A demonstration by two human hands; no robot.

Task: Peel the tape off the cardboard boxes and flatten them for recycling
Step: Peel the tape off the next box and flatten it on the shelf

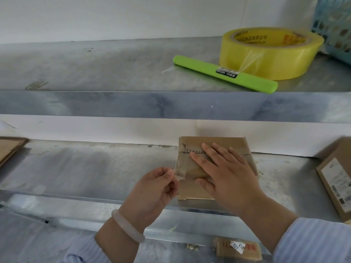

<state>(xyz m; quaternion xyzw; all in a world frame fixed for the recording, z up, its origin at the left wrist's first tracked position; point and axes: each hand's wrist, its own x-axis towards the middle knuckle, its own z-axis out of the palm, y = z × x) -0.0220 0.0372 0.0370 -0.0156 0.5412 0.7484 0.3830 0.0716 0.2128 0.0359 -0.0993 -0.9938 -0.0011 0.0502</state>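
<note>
While left hand (154, 186) pinches tape (179, 172), roll (266, 61) reads 有限公司.

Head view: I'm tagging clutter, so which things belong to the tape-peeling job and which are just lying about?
Job: box, held down by the right hand; tape strip, pinched by the left hand; second box at right.
Lying about: tape roll; green stick; basket.

four boxes (218, 141) (335, 179) (226, 247) (9, 147), one tape roll (266, 59), one basket (335, 25)
</note>
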